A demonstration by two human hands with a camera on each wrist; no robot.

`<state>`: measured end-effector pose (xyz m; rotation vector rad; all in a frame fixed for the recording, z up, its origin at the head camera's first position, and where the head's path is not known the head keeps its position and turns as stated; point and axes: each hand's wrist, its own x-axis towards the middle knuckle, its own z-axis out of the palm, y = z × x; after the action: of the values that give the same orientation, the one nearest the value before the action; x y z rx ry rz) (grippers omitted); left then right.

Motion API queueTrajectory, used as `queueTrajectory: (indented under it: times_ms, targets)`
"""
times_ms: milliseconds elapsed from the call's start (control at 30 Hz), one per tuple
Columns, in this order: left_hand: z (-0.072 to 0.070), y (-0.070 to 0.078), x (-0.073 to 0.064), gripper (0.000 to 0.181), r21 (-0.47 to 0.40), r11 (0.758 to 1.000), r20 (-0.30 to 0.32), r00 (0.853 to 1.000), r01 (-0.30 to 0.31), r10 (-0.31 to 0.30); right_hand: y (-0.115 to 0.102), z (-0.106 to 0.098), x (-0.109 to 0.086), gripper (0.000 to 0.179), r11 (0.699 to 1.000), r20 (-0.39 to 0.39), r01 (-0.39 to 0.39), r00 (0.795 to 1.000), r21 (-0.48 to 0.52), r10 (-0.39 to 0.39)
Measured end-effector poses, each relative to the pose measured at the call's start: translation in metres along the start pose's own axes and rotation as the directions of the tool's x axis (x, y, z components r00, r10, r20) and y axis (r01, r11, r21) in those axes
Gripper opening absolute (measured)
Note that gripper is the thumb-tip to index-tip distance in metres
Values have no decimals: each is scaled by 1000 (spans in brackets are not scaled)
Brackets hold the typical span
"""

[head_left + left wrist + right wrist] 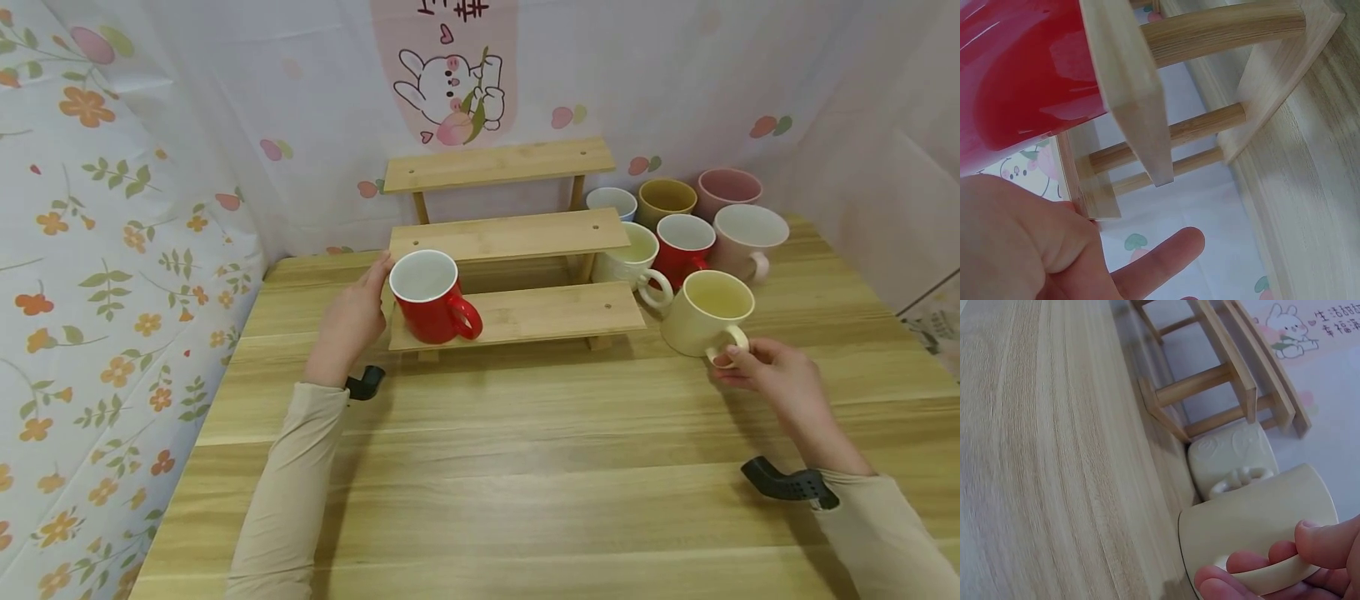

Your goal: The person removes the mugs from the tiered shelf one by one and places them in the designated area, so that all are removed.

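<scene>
A red mug (427,304) stands upright on the left end of the lowest tier of a three-tier wooden shelf (525,313), its handle turned right. My left hand (351,321) is at the shelf's left side, with fingertips touching the end of the middle tier. In the left wrist view one finger (1166,255) stretches out straight below the tiers. My right hand (780,379) pinches the handle of a pale yellow mug (693,321) right of the shelf. This mug is upright at the table, close to a cream mug (626,258) with a ring-shaped handle.
Behind the yellow mug cluster another red mug (682,250), a pale pink mug (742,242), a mustard mug (666,200), a darker pink mug (727,187) and a light blue mug (611,200). The wooden table (525,483) meets a printed curtain (315,100) at the back.
</scene>
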<state>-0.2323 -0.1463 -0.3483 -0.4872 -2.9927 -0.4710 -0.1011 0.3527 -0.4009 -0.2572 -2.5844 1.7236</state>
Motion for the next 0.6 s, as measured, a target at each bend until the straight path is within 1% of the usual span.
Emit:
queueTrajectory:
  times_ms: [100,200,333,367,433,467,600]
  targets:
    - [0,-1,-1,65,3,1000,5,1000,8,-8,-1,3,1,36,1000,5,8,1000,-10,-8]
    - [1,-2,-2,64,7,1000,-5,1000,2,-2,-1,6,3,35,1000,5,18,1000,-8,-18]
    - [3,-3,-1,64,9,1000,-19,1000,-10,11,-1,8,8,26,999,11,21,1000,51,-21]
    - [3,-3,-1,64,7,1000,-19,1000,-12,12,-2,8,9,23,998,12,19,1000,60,-20]
    - [3,-3,-1,65,5,1000,-12,1000,-7,8,-2,9,12,18,993,20,17,1000,114,-20]
    - [2,-3,-1,65,5,1000,-7,1000,-3,3,-3,10,13,18,993,20,16,1000,118,-18]
    - [0,-3,0,67,5,1000,6,1000,17,-17,-6,14,21,24,995,16,20,1000,97,-22]
